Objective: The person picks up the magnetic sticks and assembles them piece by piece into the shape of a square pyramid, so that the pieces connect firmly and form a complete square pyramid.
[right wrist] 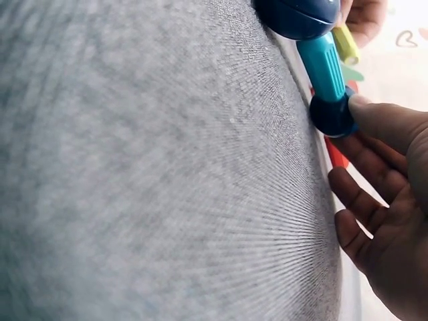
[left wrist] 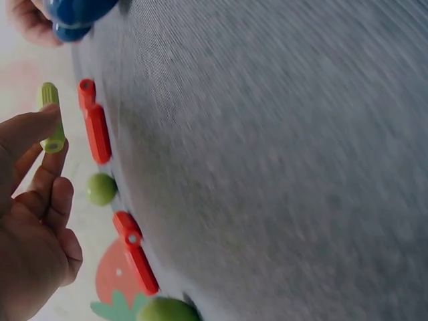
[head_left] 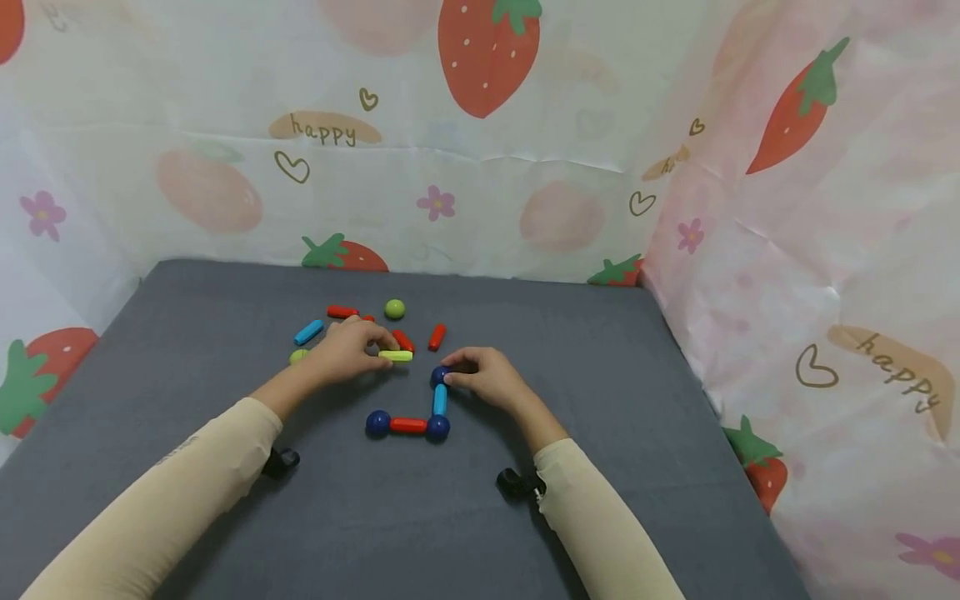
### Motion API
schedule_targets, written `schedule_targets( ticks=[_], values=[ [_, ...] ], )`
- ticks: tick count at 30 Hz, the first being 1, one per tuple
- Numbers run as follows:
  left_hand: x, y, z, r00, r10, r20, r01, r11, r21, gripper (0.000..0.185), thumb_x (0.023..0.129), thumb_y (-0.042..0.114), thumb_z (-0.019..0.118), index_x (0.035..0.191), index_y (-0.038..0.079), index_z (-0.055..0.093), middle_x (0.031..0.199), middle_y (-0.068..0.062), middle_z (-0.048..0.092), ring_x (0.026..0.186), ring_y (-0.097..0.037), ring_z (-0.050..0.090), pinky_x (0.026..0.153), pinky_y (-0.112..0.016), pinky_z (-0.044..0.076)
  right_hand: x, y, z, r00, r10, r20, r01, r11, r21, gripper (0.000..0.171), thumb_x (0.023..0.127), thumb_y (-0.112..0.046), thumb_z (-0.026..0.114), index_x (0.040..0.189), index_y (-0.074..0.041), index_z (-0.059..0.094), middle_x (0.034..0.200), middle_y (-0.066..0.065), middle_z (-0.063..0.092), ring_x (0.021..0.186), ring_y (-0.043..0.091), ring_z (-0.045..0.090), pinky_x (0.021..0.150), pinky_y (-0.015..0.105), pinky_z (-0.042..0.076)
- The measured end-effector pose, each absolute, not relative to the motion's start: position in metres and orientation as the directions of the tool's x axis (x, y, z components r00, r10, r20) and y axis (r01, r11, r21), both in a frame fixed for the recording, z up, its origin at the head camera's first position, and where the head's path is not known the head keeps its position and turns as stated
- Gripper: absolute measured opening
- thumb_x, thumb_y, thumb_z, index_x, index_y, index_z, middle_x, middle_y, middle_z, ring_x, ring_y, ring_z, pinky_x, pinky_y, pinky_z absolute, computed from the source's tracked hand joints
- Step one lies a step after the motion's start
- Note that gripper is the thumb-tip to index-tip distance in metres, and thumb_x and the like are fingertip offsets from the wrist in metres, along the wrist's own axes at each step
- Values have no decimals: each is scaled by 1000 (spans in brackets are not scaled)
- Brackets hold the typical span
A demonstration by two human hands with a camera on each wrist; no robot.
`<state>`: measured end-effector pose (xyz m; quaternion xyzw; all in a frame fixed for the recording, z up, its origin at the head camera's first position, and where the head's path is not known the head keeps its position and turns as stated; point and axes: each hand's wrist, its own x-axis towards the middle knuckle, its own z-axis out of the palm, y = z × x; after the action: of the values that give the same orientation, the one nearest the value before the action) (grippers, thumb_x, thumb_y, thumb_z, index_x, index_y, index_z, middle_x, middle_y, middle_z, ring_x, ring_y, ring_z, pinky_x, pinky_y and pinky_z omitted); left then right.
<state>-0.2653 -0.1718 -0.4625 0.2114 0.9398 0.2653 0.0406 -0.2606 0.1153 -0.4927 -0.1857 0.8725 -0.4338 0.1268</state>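
My left hand (head_left: 378, 350) pinches a yellow-green stick (head_left: 395, 356) between thumb and fingers; the left wrist view shows the stick (left wrist: 52, 124) held at the fingertips (left wrist: 40, 127). My right hand (head_left: 453, 372) grips a dark blue ball (head_left: 439, 377) at the top of an L-shaped chain lying on the grey mat (head_left: 570, 383). From that ball a light blue stick (head_left: 440, 400) runs down to a second blue ball (head_left: 438, 427). A red stick (head_left: 408, 425) then leads left to a third ball (head_left: 377, 422). In the right wrist view a fingertip (right wrist: 364, 110) presses the ball (right wrist: 331, 115).
Loose pieces lie behind my hands: a light blue stick (head_left: 308, 332), red sticks (head_left: 342, 312) (head_left: 402, 340) (head_left: 437, 337), and green balls (head_left: 394, 309) (head_left: 298, 356). Strawberry-print sheets (head_left: 480, 167) wall the mat at the back and both sides.
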Motion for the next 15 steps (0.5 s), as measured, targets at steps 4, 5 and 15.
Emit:
schedule_targets(
  ticks=[4,5,15],
  values=[
    [-266,-162,-463,-897,442,17,388,768,509,20,90,24,81,109,20,79,104,5,74,97,-21,51,84,-46,33,-260,115,-493,-897,-438,-64,-216,559,-801,23,94,-30,77,116,-24,76,108,-6,73,90,16,63,74,32,54],
    [-266,-160,-464,-896,444,12,387,768,510,20,90,24,81,109,20,79,105,5,74,98,-21,52,84,-46,33,-260,115,-493,-897,-438,-64,-216,558,-801,23,94,-31,76,116,-24,76,107,-6,73,88,16,63,72,31,54],
    [-266,-142,-473,-857,515,-20,423,725,544,15,90,20,81,105,21,79,102,7,74,97,-20,54,87,-40,40,-261,116,-494,-897,-440,-46,-222,538,-814,21,95,-28,76,115,-23,76,104,-5,74,83,17,63,67,31,52]
  ],
)
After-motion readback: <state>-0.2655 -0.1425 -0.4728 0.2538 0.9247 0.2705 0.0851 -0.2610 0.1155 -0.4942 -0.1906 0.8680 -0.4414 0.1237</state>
